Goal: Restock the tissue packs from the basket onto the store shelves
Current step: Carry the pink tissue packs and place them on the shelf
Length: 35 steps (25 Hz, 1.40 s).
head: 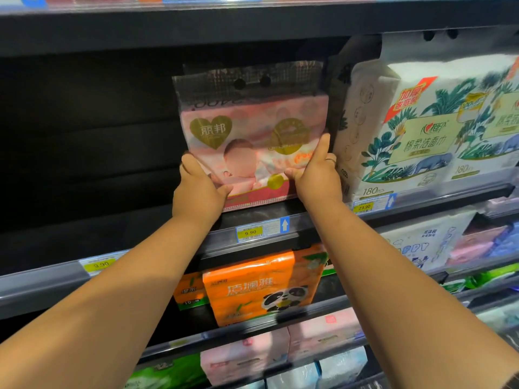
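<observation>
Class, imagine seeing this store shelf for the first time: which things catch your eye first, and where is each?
The pink tissue pack at centre stands out first, gripped at its lower corners by the left hand and right hand at the front edge of the shelf. Next come the orange panda pack below it and the white palm-print pack just to its right.

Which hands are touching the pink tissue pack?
Touching, both. Head view: left hand grips the pink tissue pack at its lower-left corner; right hand holds the lower-right edge, thumbs on the front.
</observation>
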Each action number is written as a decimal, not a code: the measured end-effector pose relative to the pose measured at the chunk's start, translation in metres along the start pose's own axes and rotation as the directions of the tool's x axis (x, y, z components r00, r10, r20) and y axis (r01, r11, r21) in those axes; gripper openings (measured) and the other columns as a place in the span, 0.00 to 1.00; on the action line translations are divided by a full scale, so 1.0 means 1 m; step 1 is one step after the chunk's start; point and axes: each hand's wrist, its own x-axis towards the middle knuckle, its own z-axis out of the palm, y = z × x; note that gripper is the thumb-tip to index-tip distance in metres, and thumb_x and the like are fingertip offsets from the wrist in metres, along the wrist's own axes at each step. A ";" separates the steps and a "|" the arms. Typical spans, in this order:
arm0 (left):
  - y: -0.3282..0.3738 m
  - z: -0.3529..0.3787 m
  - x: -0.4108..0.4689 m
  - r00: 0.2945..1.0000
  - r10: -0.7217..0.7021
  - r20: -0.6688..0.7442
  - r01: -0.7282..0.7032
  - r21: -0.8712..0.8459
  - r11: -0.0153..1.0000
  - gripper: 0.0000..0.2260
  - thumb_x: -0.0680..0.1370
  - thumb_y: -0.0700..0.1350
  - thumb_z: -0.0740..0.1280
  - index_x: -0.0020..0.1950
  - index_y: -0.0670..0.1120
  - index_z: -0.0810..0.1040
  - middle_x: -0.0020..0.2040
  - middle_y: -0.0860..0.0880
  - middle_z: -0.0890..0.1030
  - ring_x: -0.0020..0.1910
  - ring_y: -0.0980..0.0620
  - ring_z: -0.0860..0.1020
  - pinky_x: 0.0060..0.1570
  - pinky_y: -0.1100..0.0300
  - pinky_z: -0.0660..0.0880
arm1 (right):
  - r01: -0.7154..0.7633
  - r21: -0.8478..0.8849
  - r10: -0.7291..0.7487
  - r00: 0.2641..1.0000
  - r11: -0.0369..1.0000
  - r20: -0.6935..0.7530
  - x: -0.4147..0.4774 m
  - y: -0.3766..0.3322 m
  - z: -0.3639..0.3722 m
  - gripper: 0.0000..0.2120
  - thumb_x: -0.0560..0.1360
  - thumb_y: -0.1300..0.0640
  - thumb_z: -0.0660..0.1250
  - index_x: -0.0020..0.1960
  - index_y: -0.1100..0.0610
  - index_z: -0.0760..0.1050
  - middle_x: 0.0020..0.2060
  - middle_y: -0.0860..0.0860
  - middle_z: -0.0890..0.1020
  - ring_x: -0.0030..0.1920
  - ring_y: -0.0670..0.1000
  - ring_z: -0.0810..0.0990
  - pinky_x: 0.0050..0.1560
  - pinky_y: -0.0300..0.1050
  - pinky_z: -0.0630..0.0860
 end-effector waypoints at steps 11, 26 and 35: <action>-0.019 -0.041 -0.035 0.992 0.107 0.066 -0.110 0.040 0.993 0.40 0.71 0.52 0.74 0.76 0.48 0.56 0.71 0.45 0.67 0.66 0.43 0.71 0.59 0.49 0.72 | 0.045 -0.359 -0.035 0.999 0.932 0.034 -0.050 -0.002 -0.016 0.43 0.75 0.37 0.65 0.78 0.55 0.47 0.68 0.62 0.65 0.65 0.65 0.67 0.61 0.61 0.70; -0.090 0.004 -0.198 0.666 0.707 0.238 -0.729 0.006 0.684 0.30 0.73 0.53 0.69 0.72 0.43 0.68 0.71 0.42 0.70 0.72 0.40 0.65 0.72 0.43 0.60 | 0.060 -0.585 0.012 0.993 0.808 0.118 -0.275 0.058 0.006 0.37 0.75 0.37 0.63 0.78 0.49 0.55 0.72 0.59 0.65 0.71 0.64 0.63 0.67 0.65 0.63; -0.135 0.087 -0.310 0.380 0.632 0.675 -0.795 -0.111 0.596 0.35 0.72 0.53 0.70 0.75 0.44 0.63 0.72 0.41 0.68 0.73 0.39 0.63 0.72 0.43 0.60 | -0.133 -0.695 0.382 0.898 0.707 0.217 -0.423 0.152 0.039 0.36 0.73 0.38 0.66 0.76 0.51 0.61 0.70 0.60 0.69 0.68 0.65 0.67 0.64 0.67 0.65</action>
